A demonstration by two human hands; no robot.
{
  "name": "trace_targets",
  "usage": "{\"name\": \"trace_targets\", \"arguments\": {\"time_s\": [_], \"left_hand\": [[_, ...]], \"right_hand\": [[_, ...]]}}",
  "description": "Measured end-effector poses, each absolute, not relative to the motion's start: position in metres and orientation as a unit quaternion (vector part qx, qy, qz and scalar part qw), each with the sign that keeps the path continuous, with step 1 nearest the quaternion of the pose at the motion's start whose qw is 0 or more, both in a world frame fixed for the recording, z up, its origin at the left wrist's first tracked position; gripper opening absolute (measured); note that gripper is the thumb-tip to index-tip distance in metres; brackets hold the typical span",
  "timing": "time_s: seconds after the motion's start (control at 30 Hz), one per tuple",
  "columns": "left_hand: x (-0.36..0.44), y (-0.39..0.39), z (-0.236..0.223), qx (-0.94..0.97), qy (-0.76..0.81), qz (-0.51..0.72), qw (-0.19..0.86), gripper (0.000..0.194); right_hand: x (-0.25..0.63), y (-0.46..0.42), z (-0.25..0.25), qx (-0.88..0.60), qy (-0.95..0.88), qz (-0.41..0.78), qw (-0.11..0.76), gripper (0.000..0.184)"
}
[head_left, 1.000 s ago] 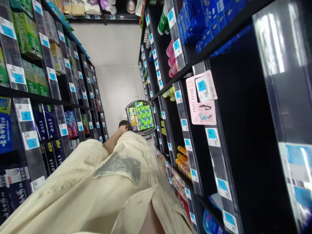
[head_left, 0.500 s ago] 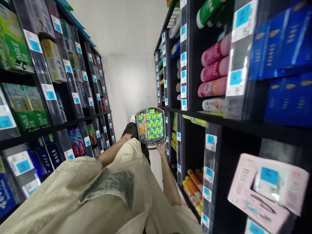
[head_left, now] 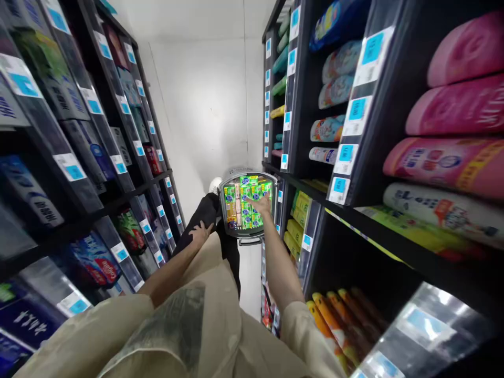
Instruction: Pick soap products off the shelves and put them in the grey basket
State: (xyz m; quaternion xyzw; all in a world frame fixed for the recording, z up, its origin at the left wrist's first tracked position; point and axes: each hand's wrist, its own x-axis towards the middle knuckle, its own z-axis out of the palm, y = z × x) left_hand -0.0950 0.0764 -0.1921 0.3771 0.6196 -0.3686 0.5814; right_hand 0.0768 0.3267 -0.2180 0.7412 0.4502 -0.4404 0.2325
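Green packs (head_left: 247, 215) lie directly below my right hand (head_left: 262, 203), filling most of the basket (head_left: 238, 232); a pink column (head_left: 238, 205) and gold packs (head_left: 230, 212) sit left of those fingertips. The basket's handle (head_left: 250, 242) juts out on my side of the right fingers. A white shoe (head_left: 214, 185) and a dark trouser leg (head_left: 203, 214) crowd the basket's left.

My right fingers are apart, one reaching left across the packs; I cannot tell whether they touch any. My left hand (head_left: 201, 232) lies on the trouser leg, fingers splayed.

Just right of my right fingers, the basket nearly meets the shelf of bottles (head_left: 346, 211). Toothpaste boxes (head_left: 94, 258) line the shelving beyond my left fingers. Bare floor (head_left: 200, 94) opens ahead of both hands.
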Motion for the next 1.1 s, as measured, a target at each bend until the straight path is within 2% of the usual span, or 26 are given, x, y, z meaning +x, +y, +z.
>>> {"name": "trace_targets", "arguments": {"time_s": [0.07, 0.2, 0.3, 0.37, 0.43, 0.5, 0.57, 0.63, 0.7, 0.9, 1.0, 1.1], "left_hand": [[-0.092, 0.074, -0.195, 0.380, 0.626, -0.375, 0.568, 0.067], [-0.089, 0.073, -0.197, 0.409, 0.646, -0.370, 0.527, 0.072], [-0.090, 0.073, -0.201, 0.423, 0.650, -0.378, 0.507, 0.074], [-0.091, 0.073, -0.205, 0.426, 0.646, -0.384, 0.504, 0.081], [-0.091, 0.073, -0.209, 0.429, 0.641, -0.387, 0.505, 0.099], [-0.091, 0.072, -0.211, 0.435, 0.635, -0.392, 0.505, 0.110], [-0.090, 0.070, -0.212, 0.441, 0.629, -0.399, 0.500, 0.111], [-0.089, 0.067, -0.211, 0.448, 0.628, -0.406, 0.491, 0.111], [-0.088, 0.063, -0.210, 0.453, 0.628, -0.408, 0.483, 0.112], [-0.077, 0.045, -0.209, 0.468, 0.645, -0.391, 0.461, 0.109], [-0.069, 0.031, -0.211, 0.481, 0.647, -0.398, 0.437, 0.108], [-0.063, 0.017, -0.210, 0.483, 0.650, -0.396, 0.433, 0.109]], "right_hand": [[0.073, 0.328, -0.238, 0.735, 0.452, -0.440, 0.249, 0.127], [0.057, 0.326, -0.283, 0.741, 0.468, -0.411, 0.251, 0.146], [0.040, 0.325, -0.325, 0.750, 0.481, -0.385, 0.240, 0.146], [0.028, 0.324, -0.353, 0.751, 0.485, -0.375, 0.245, 0.138], [0.020, 0.321, -0.377, 0.749, 0.485, -0.375, 0.253, 0.125], [0.016, 0.318, -0.393, 0.747, 0.480, -0.383, 0.255, 0.107], [0.016, 0.315, -0.400, 0.749, 0.473, -0.389, 0.251, 0.085], [0.019, 0.314, -0.400, 0.753, 0.470, -0.391, 0.244, 0.065], [0.023, 0.315, -0.393, 0.755, 0.471, -0.392, 0.234, 0.061], [0.039, 0.301, -0.336, 0.761, 0.494, -0.382, 0.179, 0.099], [0.053, 0.266, -0.296, 0.758, 0.483, -0.421, 0.123, 0.108], [0.073, 0.213, -0.255, 0.743, 0.444, -0.490, 0.104, 0.109]]}}
